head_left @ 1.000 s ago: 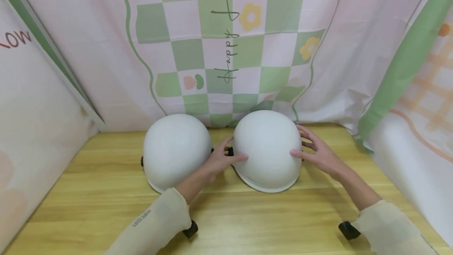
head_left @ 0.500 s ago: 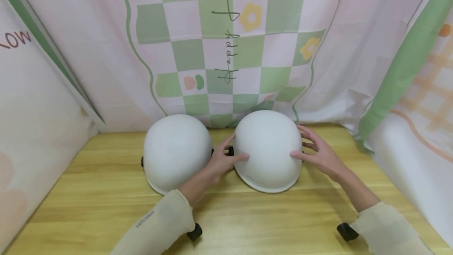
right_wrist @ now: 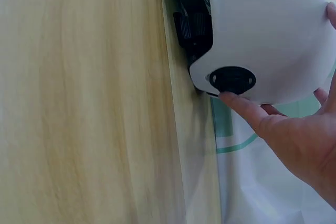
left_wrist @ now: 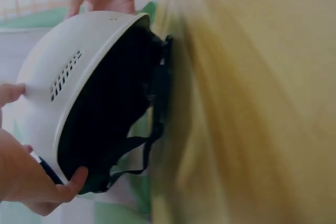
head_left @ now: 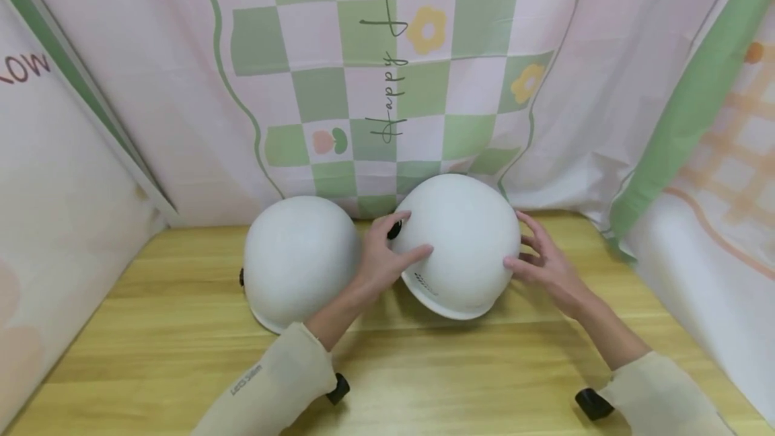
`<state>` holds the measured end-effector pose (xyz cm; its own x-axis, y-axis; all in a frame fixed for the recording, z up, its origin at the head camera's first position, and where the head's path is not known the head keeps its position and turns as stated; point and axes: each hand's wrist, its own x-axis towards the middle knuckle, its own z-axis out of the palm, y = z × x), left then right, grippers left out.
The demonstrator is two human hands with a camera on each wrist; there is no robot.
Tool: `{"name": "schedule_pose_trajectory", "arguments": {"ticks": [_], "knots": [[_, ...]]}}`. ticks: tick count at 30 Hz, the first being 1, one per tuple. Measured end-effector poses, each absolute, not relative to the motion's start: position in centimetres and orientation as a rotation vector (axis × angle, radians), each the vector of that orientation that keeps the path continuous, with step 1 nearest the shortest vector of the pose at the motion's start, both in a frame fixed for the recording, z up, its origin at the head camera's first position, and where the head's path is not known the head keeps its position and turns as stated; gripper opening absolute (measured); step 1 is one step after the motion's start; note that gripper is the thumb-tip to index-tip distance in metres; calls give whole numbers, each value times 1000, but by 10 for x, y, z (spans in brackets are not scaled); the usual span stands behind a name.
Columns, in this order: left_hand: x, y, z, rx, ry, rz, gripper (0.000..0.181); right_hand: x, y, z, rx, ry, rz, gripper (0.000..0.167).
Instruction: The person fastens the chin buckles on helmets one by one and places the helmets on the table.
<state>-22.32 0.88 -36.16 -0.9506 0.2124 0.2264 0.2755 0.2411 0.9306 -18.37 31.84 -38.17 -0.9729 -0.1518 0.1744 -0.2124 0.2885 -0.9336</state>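
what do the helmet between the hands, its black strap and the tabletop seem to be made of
Helmet: probably hard plastic, matte white, going by its smooth moulded curve. Strap: likely woven fabric, dull black; it's thin and bends loosely. Tabletop: wood or imitation laminate, faintly glossy; grain shows.

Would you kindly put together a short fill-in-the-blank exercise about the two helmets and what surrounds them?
1. In the head view, the left hand and right hand hold the helmet farther to the ____.
2. The other helmet has an outer surface coloured ____.
3. The first word printed on the green-checked cloth is ____.
4. In the left wrist view, the strap is coloured ____.

Missing words: right; white; Happy; black.
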Motion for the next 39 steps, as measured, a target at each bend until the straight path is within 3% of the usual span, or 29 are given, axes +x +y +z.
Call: {"name": "schedule_pose_trajectory", "arguments": {"ticks": [13,26,33,39], "knots": [[-217,6,-328,-691,-2432,-1402,59,-180,307,-372,448,-2465,1765,90],[-222,2,-323,-840,-2196,-1625,58,-181,310,-355,444,-2427,1606,90],[-230,1,-326,-856,-2152,-1670,48,-183,314,-357,436,-2417,1628,88],[-229,0,-330,-777,-2270,-1625,51,-183,316,-359,435,-2411,1640,87]]}}
